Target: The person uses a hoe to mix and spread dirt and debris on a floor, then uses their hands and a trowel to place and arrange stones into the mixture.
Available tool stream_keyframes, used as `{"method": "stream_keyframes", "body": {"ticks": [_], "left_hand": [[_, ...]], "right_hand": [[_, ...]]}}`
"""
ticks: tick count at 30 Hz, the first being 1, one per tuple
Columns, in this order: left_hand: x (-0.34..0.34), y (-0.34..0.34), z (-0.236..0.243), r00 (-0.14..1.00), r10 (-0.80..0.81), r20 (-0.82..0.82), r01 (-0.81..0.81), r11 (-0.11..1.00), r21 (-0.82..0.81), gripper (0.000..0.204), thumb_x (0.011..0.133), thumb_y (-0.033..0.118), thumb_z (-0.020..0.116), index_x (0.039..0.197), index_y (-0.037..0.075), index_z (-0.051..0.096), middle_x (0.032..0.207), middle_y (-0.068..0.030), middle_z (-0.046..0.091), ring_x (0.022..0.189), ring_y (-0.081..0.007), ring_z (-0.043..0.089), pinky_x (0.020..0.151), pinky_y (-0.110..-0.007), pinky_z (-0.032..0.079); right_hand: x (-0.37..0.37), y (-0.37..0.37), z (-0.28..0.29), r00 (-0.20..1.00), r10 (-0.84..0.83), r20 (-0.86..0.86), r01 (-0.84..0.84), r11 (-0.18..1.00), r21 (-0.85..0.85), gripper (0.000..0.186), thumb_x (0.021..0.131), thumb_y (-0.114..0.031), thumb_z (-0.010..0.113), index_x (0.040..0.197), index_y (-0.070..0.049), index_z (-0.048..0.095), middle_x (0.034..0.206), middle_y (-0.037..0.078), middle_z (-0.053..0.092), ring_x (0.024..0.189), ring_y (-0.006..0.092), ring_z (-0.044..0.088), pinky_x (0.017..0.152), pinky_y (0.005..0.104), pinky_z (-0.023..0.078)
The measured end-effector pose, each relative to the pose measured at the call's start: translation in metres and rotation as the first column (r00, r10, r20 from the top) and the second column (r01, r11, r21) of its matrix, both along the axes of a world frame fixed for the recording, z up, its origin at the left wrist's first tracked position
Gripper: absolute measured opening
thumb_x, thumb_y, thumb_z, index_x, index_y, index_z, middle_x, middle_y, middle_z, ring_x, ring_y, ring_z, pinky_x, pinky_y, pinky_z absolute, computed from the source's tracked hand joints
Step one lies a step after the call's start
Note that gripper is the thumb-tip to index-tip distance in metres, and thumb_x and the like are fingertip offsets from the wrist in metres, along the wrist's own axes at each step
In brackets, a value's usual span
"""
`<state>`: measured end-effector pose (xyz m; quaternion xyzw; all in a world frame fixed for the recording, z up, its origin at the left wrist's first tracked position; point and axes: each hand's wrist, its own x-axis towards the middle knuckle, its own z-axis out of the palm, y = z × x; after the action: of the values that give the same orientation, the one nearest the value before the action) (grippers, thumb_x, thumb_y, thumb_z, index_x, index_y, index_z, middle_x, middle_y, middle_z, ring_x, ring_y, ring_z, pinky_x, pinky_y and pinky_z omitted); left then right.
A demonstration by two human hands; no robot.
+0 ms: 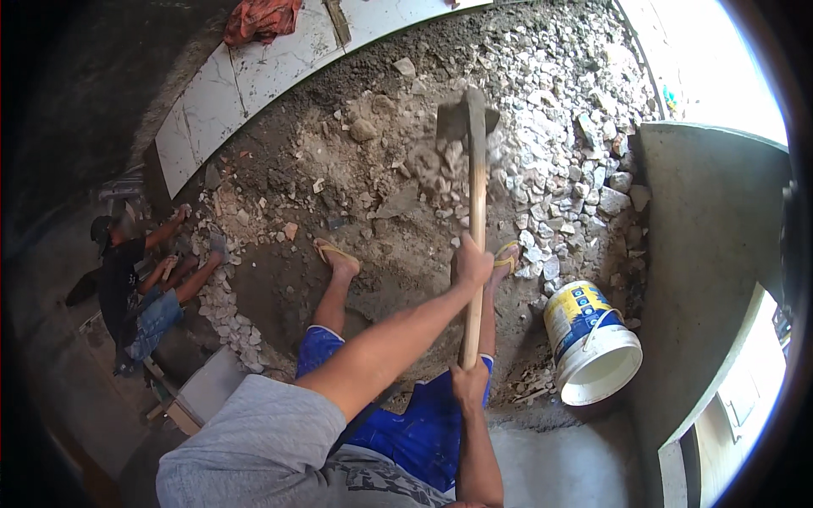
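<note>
I grip the long wooden handle (476,203) of a hoe with both hands. My left hand (470,261) is wrapped round it partway up, and my right hand (468,388) holds it near the lower end. The grey metal blade (457,118) is in the pile of soil and broken stone (381,161) at upper middle, with blurred rubble around it. Pale stone chunks (584,144) lie thick to its right. My sandalled feet stand on the dirt either side of the handle.
A white bucket (597,372) lies tipped at my right beside a curved-looking grey concrete wall (703,212). Marble-patterned panels (195,110) run along upper left, with a red cloth (258,21) on them. A co-worker (127,288) crouches at left with a trowel-like tool among stones.
</note>
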<state>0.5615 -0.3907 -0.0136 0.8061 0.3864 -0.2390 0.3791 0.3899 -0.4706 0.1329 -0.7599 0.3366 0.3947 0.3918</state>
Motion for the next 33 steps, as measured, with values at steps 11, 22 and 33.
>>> {"method": "stream_keyframes", "body": {"ticks": [11,22,33], "left_hand": [[-0.031,0.058,0.037,0.916,0.371,-0.149,-0.4,0.833,-0.383,0.039,0.075,0.015,0.063,0.105,0.0,0.045,0.067,-0.0089,0.059,0.051,-0.0206,0.062,0.047,-0.035,0.052],[0.171,0.19,-0.028,0.946,0.231,0.226,-0.202,0.969,-0.145,0.035,0.079,0.01,0.061,0.106,-0.005,0.045,0.073,-0.0117,0.06,0.048,-0.0176,0.059,0.042,-0.03,0.051],[0.009,0.123,-0.028,0.876,0.482,-0.025,-0.466,0.832,-0.301,0.032,0.079,0.014,0.059,0.102,-0.003,0.044,0.065,-0.0113,0.059,0.046,-0.0194,0.06,0.04,-0.032,0.05]], "right_hand": [[-0.037,0.014,0.011,0.964,0.264,0.023,-0.262,0.962,-0.077,0.025,0.068,-0.013,0.073,0.083,-0.003,0.055,0.074,0.026,0.063,0.077,0.0456,0.063,0.068,0.0521,0.049],[0.139,0.15,-0.13,0.916,0.219,0.337,-0.243,0.97,0.031,0.029,0.07,-0.014,0.071,0.092,-0.002,0.055,0.078,0.026,0.065,0.078,0.046,0.063,0.07,0.052,0.051],[0.018,0.057,-0.068,0.877,0.477,0.049,-0.47,0.876,-0.11,0.024,0.071,-0.015,0.07,0.085,-0.004,0.054,0.072,0.025,0.063,0.072,0.0451,0.063,0.065,0.0515,0.051]]}}
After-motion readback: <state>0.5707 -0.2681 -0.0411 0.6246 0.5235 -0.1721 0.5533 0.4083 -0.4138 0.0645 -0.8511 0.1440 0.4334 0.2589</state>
